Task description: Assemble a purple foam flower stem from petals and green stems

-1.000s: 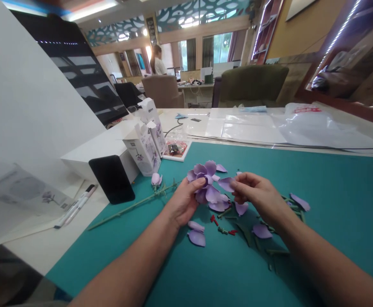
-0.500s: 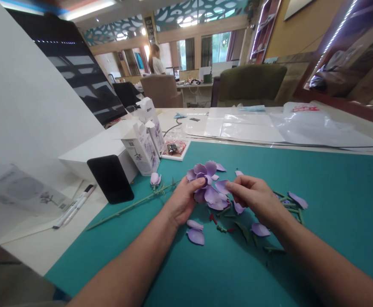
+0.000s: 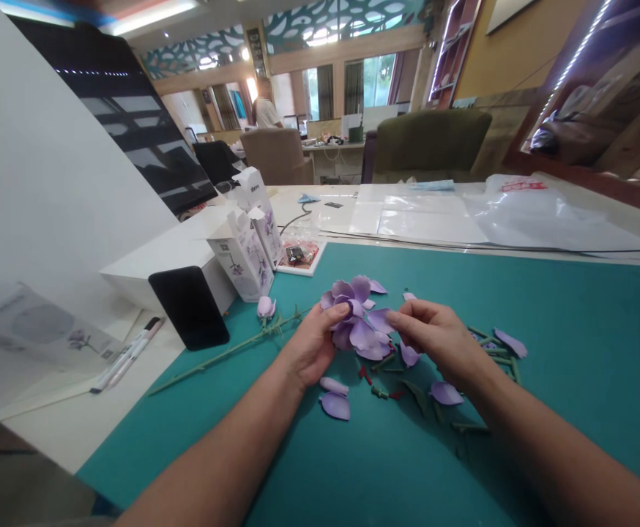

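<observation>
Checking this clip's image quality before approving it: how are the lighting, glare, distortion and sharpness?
In the head view, wide-angle distortion bends the far table edge and room; glare sits on the plastic sheets; the right hand shades the teal mat; the purple artificial flower looks fairly sharp.
</observation>
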Motion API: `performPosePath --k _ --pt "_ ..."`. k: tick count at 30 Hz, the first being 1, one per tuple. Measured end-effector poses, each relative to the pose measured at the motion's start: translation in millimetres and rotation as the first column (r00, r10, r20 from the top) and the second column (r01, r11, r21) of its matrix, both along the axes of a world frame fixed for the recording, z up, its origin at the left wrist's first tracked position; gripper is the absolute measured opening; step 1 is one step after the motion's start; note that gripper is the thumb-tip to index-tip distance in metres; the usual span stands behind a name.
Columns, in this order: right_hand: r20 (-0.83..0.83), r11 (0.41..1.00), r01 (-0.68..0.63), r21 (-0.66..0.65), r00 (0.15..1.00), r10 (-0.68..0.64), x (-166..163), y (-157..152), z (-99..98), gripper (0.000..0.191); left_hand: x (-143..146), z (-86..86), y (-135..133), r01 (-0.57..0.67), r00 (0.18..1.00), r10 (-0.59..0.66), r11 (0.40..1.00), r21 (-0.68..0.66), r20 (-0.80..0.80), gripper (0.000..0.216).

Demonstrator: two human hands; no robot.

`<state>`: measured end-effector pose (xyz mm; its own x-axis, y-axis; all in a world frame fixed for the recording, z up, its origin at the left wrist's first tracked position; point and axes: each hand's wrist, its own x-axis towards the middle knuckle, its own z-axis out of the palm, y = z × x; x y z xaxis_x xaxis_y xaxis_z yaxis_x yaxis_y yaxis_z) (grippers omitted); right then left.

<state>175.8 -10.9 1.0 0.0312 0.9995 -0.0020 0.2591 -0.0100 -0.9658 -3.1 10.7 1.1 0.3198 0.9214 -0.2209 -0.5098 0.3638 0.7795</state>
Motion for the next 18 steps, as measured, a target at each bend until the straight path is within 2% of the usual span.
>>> performPosePath --k 9,18 --pt "-0.033 0.999 0.028 -0.036 0.999 -0.03 -6.2 -2.5 9.4 0.039 -1.6 -0.7 2.4 0.023 0.998 -0.023 1.0 -0.01 0.05 0.027" --pt "-0.037 1.0 0.016 -0.003 0.999 -0.016 -4.9 -2.3 4.7 0.038 -2.1 0.2 2.1 0.039 0.998 -0.038 0.999 -0.02 0.057 0.025"
